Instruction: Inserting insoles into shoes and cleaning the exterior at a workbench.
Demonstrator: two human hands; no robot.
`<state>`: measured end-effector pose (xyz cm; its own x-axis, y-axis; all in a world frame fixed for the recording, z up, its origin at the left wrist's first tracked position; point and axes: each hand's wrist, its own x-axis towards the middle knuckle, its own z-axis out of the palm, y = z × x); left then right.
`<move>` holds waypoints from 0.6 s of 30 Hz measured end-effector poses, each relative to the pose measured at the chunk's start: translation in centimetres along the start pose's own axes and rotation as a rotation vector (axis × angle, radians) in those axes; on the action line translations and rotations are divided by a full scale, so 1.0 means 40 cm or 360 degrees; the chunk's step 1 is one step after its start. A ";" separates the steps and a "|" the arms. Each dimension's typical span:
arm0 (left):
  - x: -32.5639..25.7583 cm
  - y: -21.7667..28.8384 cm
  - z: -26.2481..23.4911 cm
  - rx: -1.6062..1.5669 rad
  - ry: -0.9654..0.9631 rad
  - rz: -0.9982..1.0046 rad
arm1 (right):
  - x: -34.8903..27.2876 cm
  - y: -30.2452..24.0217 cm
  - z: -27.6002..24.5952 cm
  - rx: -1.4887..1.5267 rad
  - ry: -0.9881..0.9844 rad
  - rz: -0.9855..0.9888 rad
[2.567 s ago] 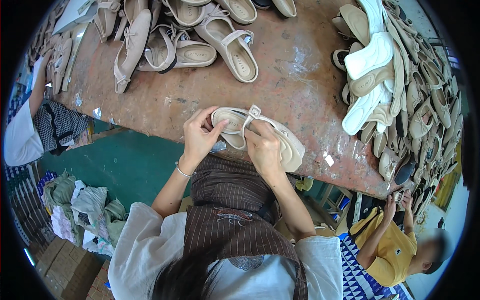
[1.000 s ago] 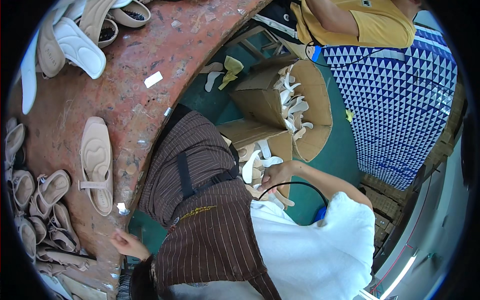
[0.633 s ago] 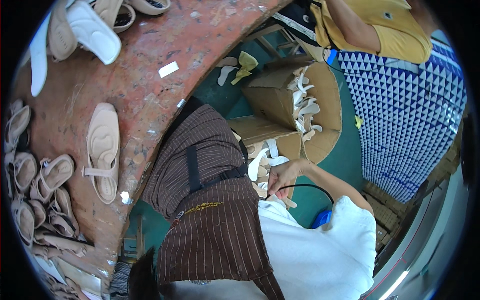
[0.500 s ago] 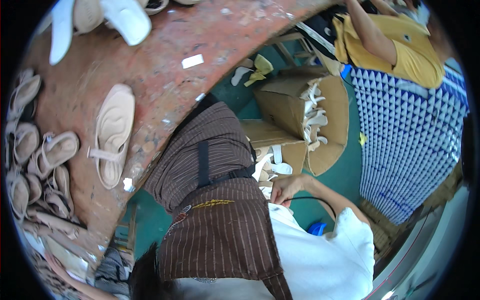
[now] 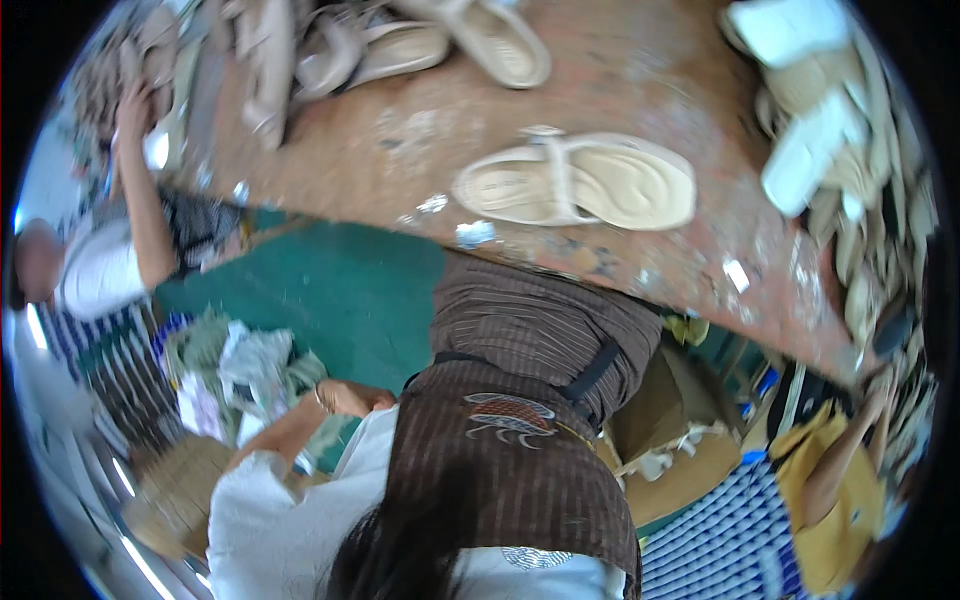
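My left hand (image 5: 358,398) is at my left side, by the waist of my brown striped apron (image 5: 530,500). Its fingers curl in against my white sleeve and the apron's edge; whatever they grip is hidden. A black apron strap (image 5: 457,357) runs across my waist and ends close to that hand. My right hand is out of sight. On the worktable (image 5: 370,150) in front of me, a single beige sandal (image 5: 640,185) lies on its sole, with a strap across it. Neither visible hand touches it.
More beige sandals (image 5: 505,50) crowd the table's far left. White and beige shoe parts (image 5: 800,150) are heaped at the right. A cardboard box (image 5: 690,480) stands by my right side, plastic bags (image 5: 255,370) at left. Co-workers in white (image 5: 105,265) and yellow (image 5: 835,540) work at either end.
My view has swung to the left. My right hand, which held a black cord at my right side, has left the view, and my left hand has come into it.
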<state>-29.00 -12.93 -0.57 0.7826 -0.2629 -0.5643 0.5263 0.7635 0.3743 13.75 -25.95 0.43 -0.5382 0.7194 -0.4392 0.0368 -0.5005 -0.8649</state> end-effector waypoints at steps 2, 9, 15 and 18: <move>-0.001 0.167 0.071 0.0166 -0.0060 -0.0075 | 0.059 0.001 -0.022 -0.0093 -0.0286 0.0011; 0.019 0.061 0.109 -0.0275 0.0097 0.0238 | 0.166 -0.045 -0.044 -0.0455 -0.0948 0.0181; -0.053 0.076 0.087 -0.1183 0.0795 0.0585 | 0.196 -0.072 -0.081 -0.0757 -0.1238 0.0388; -0.034 0.050 0.032 -0.1508 0.1104 0.0466 | 0.218 -0.081 -0.090 -0.0887 -0.1324 0.0467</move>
<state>-28.58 -11.81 1.90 0.3337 0.1427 -0.9318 -0.3204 0.9468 0.0302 11.95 -16.31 -1.47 -0.8477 -0.0596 -0.5272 0.5295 -0.1568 -0.8337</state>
